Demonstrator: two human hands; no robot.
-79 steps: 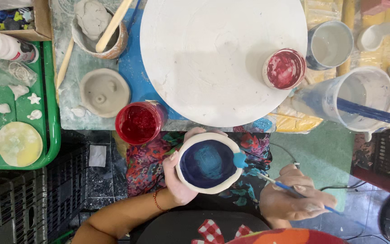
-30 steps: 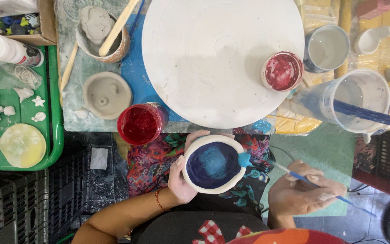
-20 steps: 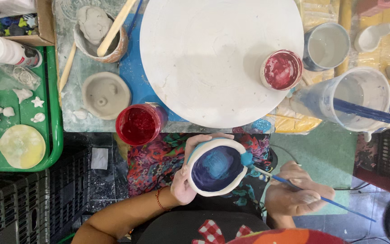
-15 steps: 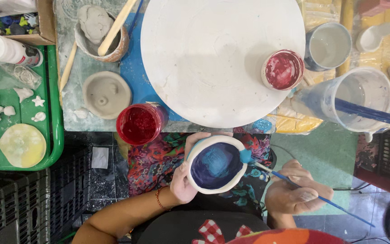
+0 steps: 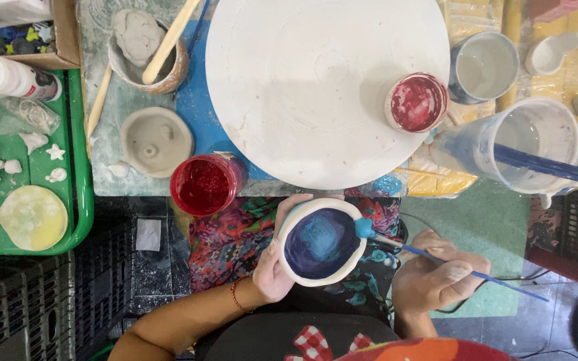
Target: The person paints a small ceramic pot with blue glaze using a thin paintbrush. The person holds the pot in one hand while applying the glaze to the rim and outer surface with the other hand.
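1. Paint-smeared tabletop fills the upper view, with a white wheel at 12 o'clock, a red cup at 10 o'clock of my bowl, and a green tray far off at 9 o'clock.
2. My left hand cups the bowl over my lap, fingers wrapped round its 9 o'clock wall, thumb on the rim. I judge it best to keep that hold firm and tilt only a little.
3. My right hand pinches a thin brush, fingers closed on its blue handle; the tip touches the bowl's rim at 2 o'clock.
4. Inside is blue already, the rim mostly white. I would drag light, short strokes along the rim and turn the bowl, not my wrist.
5. Wet paint near my thumb could smudge, I think.
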